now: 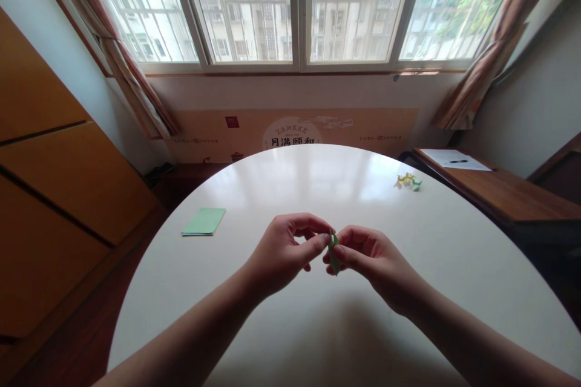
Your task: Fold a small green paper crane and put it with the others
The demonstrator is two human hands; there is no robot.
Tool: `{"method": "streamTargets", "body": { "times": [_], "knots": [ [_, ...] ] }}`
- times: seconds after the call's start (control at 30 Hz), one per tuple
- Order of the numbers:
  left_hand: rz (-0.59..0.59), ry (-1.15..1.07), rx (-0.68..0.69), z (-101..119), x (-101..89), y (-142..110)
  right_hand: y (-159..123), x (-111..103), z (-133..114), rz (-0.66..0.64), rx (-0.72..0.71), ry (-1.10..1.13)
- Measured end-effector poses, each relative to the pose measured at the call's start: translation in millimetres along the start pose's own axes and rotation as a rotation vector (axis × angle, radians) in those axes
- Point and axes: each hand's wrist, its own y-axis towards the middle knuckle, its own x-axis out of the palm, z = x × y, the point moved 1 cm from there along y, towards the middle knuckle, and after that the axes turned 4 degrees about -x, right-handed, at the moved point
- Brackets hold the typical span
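Between my two hands, above the middle of the white table (281, 326), is a small piece of folded green paper (334, 259). My left hand (290, 248) pinches its upper part between thumb and fingertips. From the other side, my right hand (370, 254) grips it with thumb and forefinger. The paper stands roughly upright, its narrow lower tip pointing down. My fingers cover part of it, so the exact folded shape cannot be made out.
A stack of light green paper squares (204, 222) lies on the left of the table. Small yellow and green folded paper pieces (407, 181) sit at the far right. Beyond the edge, a brown side table (526, 193) holds a white sheet (454, 159) with a dark pen.
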Motion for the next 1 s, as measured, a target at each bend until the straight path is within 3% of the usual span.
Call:
{"method": "streamTargets", "body": {
  "times": [1.0],
  "knots": [
    [0.100,0.190,0.138,4.8,5.2,-0.1,-2.7,5.1,-2.4,-0.071,-0.031,-0.024]
  ]
}}
